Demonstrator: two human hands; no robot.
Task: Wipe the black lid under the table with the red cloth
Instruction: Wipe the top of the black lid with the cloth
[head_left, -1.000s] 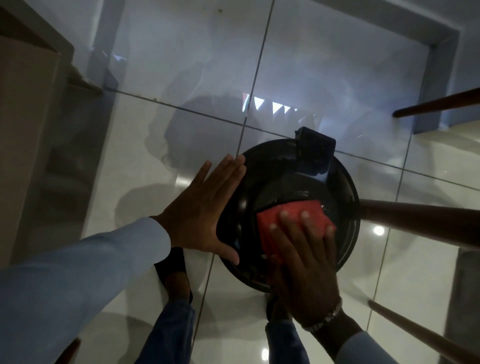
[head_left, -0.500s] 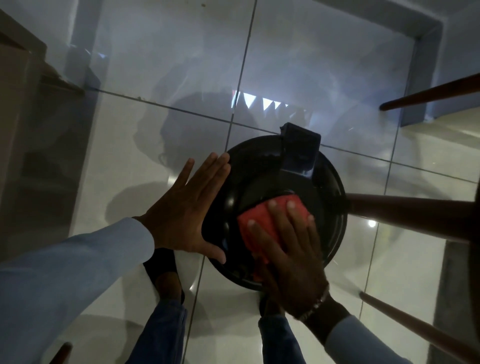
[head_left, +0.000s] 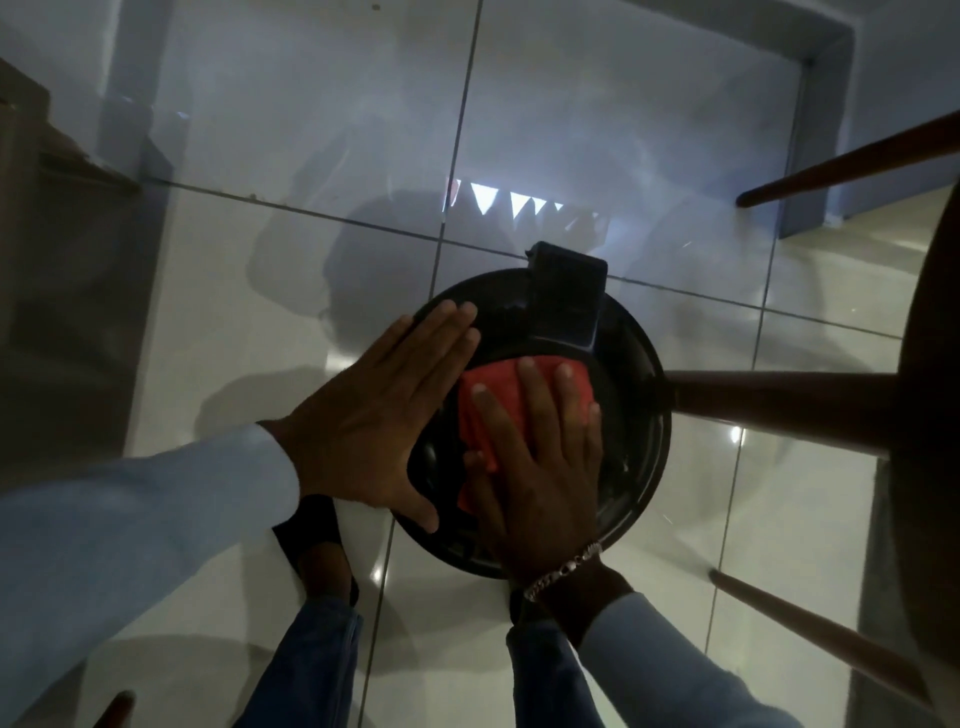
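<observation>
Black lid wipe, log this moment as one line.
phase: wiping | right hand flat on red cloth | left hand steadying black lid

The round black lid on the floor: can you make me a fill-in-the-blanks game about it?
1. The right hand presses a cloth coloured ____ onto the round black lid.
2. The flat left hand rests on the lid's ____ edge.
3. The silver chain bracelet sits on the ____ wrist.

Missing words: red; left; right

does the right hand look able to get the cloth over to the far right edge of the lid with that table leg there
Probably yes. The right hand presses the red cloth flat mid-lid, and the black lid shows bare to its right rim. The table leg crosses just past that rim, so it may crowd the wrist.
</observation>
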